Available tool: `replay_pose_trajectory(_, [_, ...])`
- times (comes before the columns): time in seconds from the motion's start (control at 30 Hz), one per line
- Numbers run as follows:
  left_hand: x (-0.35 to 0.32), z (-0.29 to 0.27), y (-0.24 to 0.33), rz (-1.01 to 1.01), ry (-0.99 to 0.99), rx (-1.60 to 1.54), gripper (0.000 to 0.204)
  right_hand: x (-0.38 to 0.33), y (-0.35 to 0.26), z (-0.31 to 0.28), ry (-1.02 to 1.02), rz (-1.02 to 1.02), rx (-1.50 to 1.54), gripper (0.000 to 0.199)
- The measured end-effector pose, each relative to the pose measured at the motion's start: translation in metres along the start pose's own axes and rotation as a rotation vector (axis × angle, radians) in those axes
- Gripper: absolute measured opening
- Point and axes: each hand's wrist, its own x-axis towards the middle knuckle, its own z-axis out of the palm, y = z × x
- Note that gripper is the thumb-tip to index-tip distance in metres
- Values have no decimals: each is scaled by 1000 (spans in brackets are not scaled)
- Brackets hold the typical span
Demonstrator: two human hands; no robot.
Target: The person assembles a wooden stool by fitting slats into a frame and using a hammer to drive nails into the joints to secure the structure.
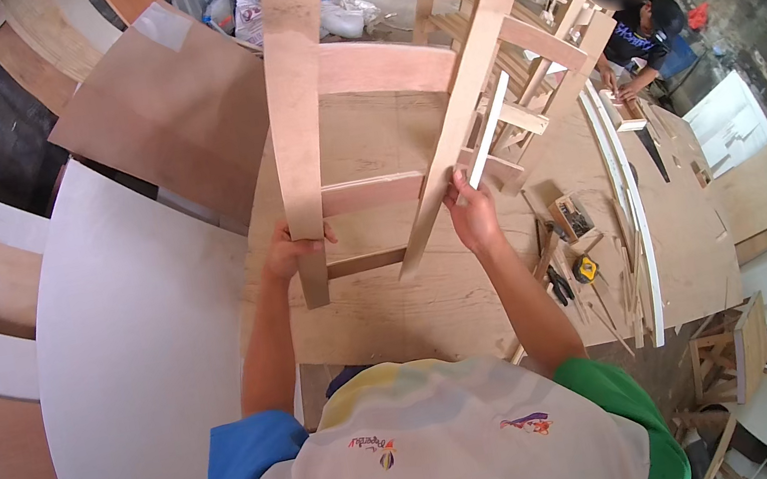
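Observation:
An unfinished wooden chair frame (300,101) stands in front of me on a plywood worktop (378,327). Two long posts are joined by several cross rails, one of them a reddish rail (385,67). My left hand (289,252) is closed round the lower part of the left post. Lower on the right post, my right hand (474,214) grips it with the thumb and fingers. A narrow white strip (492,128) slants up from beside my right fingers; whether they touch it I cannot tell.
Behind stands another chair frame (518,14). To the right lie a box of small hardware (572,216), pliers (561,286), a tape measure (585,269) and long white strips (630,208). A co-worker (640,44) bends over the far right side. Large panels (142,371) lean at left.

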Motion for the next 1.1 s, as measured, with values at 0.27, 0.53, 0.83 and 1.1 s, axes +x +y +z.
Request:
replay_pose_trajectory(0.27, [39,-37,-6,-133,70,432,19,-36,28,-19,-152,-82,-1,21])
replay_pose_trajectory(0.53, [52,-60,-46,-162,53,444,31,-79,63,-15,-10,-100,-384,34])
replay_pose_trajectory(0.83, [54,-33,-76,217,322,677,60,-93,75,13,23,-237,-447,31])
replay_pose_trajectory(1.1, [-39,99,-119,305,145,671,71,-108,85,11,149,-278,-498,30])
